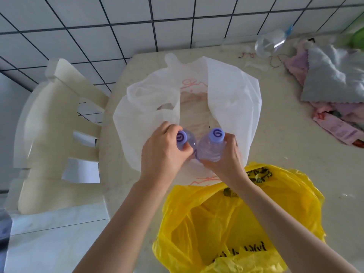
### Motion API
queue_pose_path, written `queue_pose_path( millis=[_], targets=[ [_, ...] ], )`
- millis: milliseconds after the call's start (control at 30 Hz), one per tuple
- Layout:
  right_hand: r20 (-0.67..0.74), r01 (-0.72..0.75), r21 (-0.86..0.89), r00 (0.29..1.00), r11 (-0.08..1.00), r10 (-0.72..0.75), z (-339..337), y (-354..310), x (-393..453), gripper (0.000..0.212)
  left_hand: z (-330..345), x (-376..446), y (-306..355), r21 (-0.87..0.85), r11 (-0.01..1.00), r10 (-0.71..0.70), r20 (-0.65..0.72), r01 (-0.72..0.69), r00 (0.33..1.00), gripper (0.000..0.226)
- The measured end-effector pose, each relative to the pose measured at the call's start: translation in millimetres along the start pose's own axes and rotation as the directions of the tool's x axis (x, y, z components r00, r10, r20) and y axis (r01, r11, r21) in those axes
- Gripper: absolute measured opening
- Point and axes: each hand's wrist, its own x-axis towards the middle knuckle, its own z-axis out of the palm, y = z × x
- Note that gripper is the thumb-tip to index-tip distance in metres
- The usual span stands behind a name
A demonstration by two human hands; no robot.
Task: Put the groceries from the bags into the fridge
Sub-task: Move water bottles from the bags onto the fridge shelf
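Observation:
Two clear water bottles with purple caps stand upright side by side over the open white plastic bag (232,95) on the table. My left hand (163,148) grips the left bottle (186,139) around its neck. My right hand (228,156) holds the right bottle (211,147) by its shoulder. The bottles touch each other. A yellow plastic bag (226,223) lies open nearer to me, under my right forearm; what it holds is hidden. No fridge is in view.
A cream plastic chair (53,125) stands at the table's left edge. The beige table (285,174) carries a pile of cloths (334,79) and a pink packet (338,129) at the right, and a clear plastic bottle (269,42) lying at the back.

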Motion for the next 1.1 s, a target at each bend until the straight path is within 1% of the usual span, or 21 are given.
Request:
queue_pose_path(
  millis=[67,100,200,300,367,467,533,600,700,833,967,1100],
  targets=[
    [-0.034,0.004,0.028,0.999,1.0,-0.003,-3.2,5.8,-3.9,0.075,4.3,-4.7,1.7,-0.019,0.998,0.056,0.005,-0.056,0.998,0.025],
    [-0.037,0.013,0.036,0.999,0.999,-0.012,-4.4,8.0,-5.4,0.075,7.8,-6.5,1.7,-0.073,0.996,0.046,0.025,-0.044,0.999,0.028],
    [-0.004,0.077,0.028,0.997,0.997,-0.077,-6.9,13.3,-11.9,0.075,18.6,-7.7,-2.4,-0.278,0.958,-0.038,0.103,0.065,0.994,0.036],
    [0.034,0.157,0.015,0.987,0.987,-0.157,-6.4,15.7,-19.7,0.072,28.2,-6.7,-9.8,-0.41,0.901,-0.061,0.205,0.142,0.977,0.045],
    [0.019,0.166,0.018,0.986,0.986,-0.166,-5.9,16.4,-22.0,0.071,33.7,-6.2,-13.1,-0.441,0.874,-0.083,0.279,0.204,0.957,0.054],
    [-0.001,0.171,0.039,0.985,0.985,-0.171,-4.5,15.4,-23.1,0.072,43.1,-11.0,-15.3,-0.433,0.842,-0.164,0.365,0.323,0.916,0.069],
    [-0.002,0.18,0.054,0.984,0.982,-0.18,-2.2,15.5,-23.5,0.071,49.7,-14.6,-16.3,-0.445,0.812,-0.198,0.399,0.378,0.895,0.077],
    [0.001,0.176,0.067,0.984,0.982,-0.177,-0.6,14.9,-22.1,0.069,54.9,-17.4,-17.7,-0.444,0.809,-0.217,0.385,0.386,0.897,0.078],
    [0.007,0.162,0.081,0.987,0.983,-0.163,-1.5,12.7,-19.5,0.068,54.8,-17.8,-16.1,-0.411,0.834,-0.235,0.341,0.369,0.91,0.076],
    [-0.035,0.156,0.153,0.988,0.976,-0.153,-10.6,5.0,-25.1,0.071,42.4,-22.8,-10.0,-0.39,0.858,-0.244,0.263,0.334,0.933,0.071],
    [-0.09,0.225,0.201,0.973,0.953,-0.21,-32.9,-17.0,-33.3,0.07,11.7,-26.7,6.0,-0.443,0.827,-0.309,0.155,0.345,0.939,0.072],
    [-0.134,0.332,0.224,0.942,0.916,-0.309,-59.6,-40.8,-47.3,0.073,-26.7,-34.3,27.3,-0.531,0.799,-0.311,0.037,0.282,0.95,0.075]
  ],
)
